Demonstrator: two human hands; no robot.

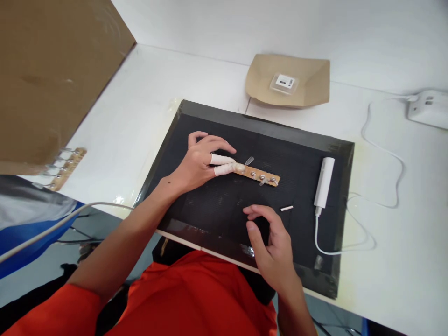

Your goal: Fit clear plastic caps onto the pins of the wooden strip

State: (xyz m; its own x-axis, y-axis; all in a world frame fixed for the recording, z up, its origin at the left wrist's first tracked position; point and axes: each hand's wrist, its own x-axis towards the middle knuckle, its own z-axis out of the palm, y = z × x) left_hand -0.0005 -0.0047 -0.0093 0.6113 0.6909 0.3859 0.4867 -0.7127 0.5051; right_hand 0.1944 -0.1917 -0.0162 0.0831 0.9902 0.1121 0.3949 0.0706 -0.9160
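My left hand [201, 161] reaches over the black mat, two of its fingers wrapped in white finger covers. Those fingertips close on the left end of a narrow brown strip [259, 175] lying on the mat. Several round silver metal pieces sit along the strip, and small clear tabs stick out at its sides. My fingertips hide the strip's left end. Nearer to me, my right hand [275, 247] hovers over the mat with thumb and fingers curved but apart, holding nothing. A short white stick-like piece [286, 208] lies on the mat just beyond it.
Toward the back stands a brown paper tray [315, 88] with a small clear labelled box [284, 83]. A white cylindrical device [324, 183] with a cable lies on the mat's right. Another brown strip with metal pieces [68, 169] is at the left beside a brown board [52, 70].
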